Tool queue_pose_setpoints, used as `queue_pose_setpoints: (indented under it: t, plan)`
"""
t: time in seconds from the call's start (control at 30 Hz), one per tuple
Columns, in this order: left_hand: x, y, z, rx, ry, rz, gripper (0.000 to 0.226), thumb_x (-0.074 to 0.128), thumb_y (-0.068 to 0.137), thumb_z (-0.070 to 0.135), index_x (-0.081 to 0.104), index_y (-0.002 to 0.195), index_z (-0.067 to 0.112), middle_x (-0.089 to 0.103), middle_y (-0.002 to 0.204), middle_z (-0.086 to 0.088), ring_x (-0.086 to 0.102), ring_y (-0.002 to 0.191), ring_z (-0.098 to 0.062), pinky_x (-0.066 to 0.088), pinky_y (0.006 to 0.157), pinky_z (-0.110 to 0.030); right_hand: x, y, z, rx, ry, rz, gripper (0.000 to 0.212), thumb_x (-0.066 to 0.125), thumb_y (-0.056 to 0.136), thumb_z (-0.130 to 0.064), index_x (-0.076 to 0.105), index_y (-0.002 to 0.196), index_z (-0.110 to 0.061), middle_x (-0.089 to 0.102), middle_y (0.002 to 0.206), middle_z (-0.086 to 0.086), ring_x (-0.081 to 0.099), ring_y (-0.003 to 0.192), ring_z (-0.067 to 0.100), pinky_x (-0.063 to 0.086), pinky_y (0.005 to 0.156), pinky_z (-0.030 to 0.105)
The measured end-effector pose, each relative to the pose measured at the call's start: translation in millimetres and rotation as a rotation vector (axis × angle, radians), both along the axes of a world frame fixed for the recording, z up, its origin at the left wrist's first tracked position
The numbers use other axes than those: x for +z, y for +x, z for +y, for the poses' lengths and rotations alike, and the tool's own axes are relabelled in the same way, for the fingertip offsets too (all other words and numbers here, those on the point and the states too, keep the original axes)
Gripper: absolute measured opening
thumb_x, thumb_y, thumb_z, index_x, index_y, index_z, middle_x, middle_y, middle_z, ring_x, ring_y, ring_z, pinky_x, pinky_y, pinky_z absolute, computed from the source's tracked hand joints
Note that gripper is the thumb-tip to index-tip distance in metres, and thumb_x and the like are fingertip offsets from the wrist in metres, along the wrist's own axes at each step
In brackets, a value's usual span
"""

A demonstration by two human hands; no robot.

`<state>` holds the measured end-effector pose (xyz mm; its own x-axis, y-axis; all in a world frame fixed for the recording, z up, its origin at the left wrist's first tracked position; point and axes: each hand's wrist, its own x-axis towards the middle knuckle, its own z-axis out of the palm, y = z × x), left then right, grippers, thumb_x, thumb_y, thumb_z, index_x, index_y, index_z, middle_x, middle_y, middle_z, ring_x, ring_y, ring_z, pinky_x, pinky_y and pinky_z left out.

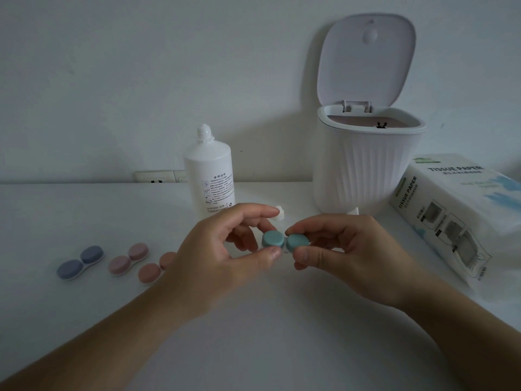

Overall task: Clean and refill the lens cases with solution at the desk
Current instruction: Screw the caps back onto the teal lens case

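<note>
Both hands pinching one teal lens case (pixel 284 243) — left hand (pixel 222 249) on left cap, right hand (pixel 346 249) on right cap

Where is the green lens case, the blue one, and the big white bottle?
green lens case (pixel 273 240): head view, top of its left cap, held between both hands.
blue lens case (pixel 69 268): head view, top of its nearer cap.
white bottle (pixel 210 176): head view, middle of its body, above the printed label.

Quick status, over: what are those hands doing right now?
Left hand and right hand both pinching the teal lens case, caps on. Solution bottle uncapped behind. Three other cases waiting left. Nothing in the way.
</note>
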<state>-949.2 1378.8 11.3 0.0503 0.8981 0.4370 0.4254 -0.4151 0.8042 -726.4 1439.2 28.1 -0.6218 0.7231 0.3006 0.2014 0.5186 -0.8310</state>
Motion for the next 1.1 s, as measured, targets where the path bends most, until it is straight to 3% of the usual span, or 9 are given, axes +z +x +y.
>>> queue_pose_setpoints:
  t: [0.1,0.17,0.3,0.4,0.5,0.63,0.83,1.0,1.1]
  plan:
    - [2.5,-0.7,-2.6,-0.097,-0.044,0.056,0.057,0.071,0.079,0.040,0.056,0.133,0.050,0.065,0.131,0.016,0.063,0.114,-0.019,0.050,0.092,-0.032,-0.7,0.1,0.9,0.006,0.006,0.006,0.045,0.068,0.072,-0.070,0.071,0.106,-0.040,0.078,0.089,-0.009,0.076,0.081,0.014,0.060,0.085,0.045]
    - [2.1,0.0,-3.4,-0.087,-0.067,0.090,0.065,0.075,0.075,0.047,0.051,0.136,0.053,0.059,0.137,0.017,0.060,0.117,-0.017,0.050,0.095,-0.033,-1.2,-0.7,0.5,0.012,0.006,0.009,0.043,0.068,0.073,-0.069,0.071,0.105,-0.041,0.077,0.090,-0.010,0.076,0.081,0.014,0.060,0.085,0.045]
    - [0.1,1.3,-1.3,0.021,-0.064,0.048,0.055,0.082,0.065,0.057,0.061,0.115,0.047,0.068,0.108,0.016,0.065,0.089,-0.012,0.055,0.078,-0.025,-0.8,-0.2,-0.2,0.030,-0.017,0.016,0.042,0.070,0.073,-0.067,0.072,0.105,-0.040,0.077,0.090,-0.011,0.076,0.081,0.014,0.060,0.083,0.039]
    - [-0.5,1.1,0.6,0.040,-0.057,0.036,0.034,0.080,0.068,0.054,0.065,0.093,0.036,0.068,0.086,0.009,0.061,0.072,-0.016,0.053,0.065,-0.029,-1.1,0.0,0.2,0.024,-0.017,0.006,0.031,0.075,0.078,-0.052,0.071,0.106,-0.038,0.077,0.088,-0.011,0.076,0.080,0.013,0.060,0.082,0.033]
    - [1.1,-1.3,-0.9,-0.012,-0.098,0.072,0.029,0.069,0.077,0.048,0.069,0.105,0.041,0.069,0.091,0.011,0.064,0.081,-0.014,0.055,0.072,-0.027,-0.1,0.3,-0.1,0.025,-0.027,0.011,0.025,0.075,0.080,-0.042,0.071,0.105,-0.039,0.078,0.088,-0.010,0.076,0.079,0.013,0.059,0.079,0.025]
    - [-0.6,-1.9,-3.5,-0.086,-0.174,0.103,0.060,0.068,0.075,0.050,0.052,0.133,0.056,0.064,0.114,0.020,0.065,0.091,-0.012,0.055,0.081,-0.024,0.6,0.5,-0.9,0.026,-0.048,0.033,0.026,0.075,0.077,-0.040,0.074,0.103,-0.034,0.078,0.089,-0.008,0.076,0.078,0.014,0.059,0.079,0.025]
    - [-0.5,0.7,0.4,0.012,-0.098,0.018,0.034,0.079,0.071,0.056,0.067,0.095,0.035,0.070,0.087,0.007,0.058,0.067,-0.027,0.049,0.055,-0.033,1.2,1.0,-1.6,0.022,-0.048,-0.006,0.033,0.073,0.075,-0.049,0.073,0.105,-0.035,0.078,0.090,-0.009,0.076,0.080,0.014,0.060,0.082,0.031]
    - [2.1,-0.2,0.0,-0.021,-0.142,0.018,0.028,0.076,0.073,0.054,0.072,0.093,0.035,0.070,0.078,0.015,0.060,0.067,-0.026,0.050,0.059,-0.028,0.8,0.5,-2.3,0.019,-0.062,-0.026,0.032,0.073,0.075,-0.049,0.073,0.103,-0.035,0.078,0.088,-0.010,0.076,0.081,0.013,0.060,0.084,0.032]
    - [2.6,0.1,0.7,-0.038,-0.166,-0.034,0.027,0.078,0.071,0.054,0.074,0.090,0.036,0.070,0.077,0.015,0.058,0.065,-0.016,0.050,0.061,-0.027,0.9,0.1,-2.8,0.018,-0.075,-0.016,0.031,0.074,0.075,-0.046,0.074,0.103,-0.032,0.078,0.087,-0.011,0.076,0.080,0.013,0.059,0.082,0.026]
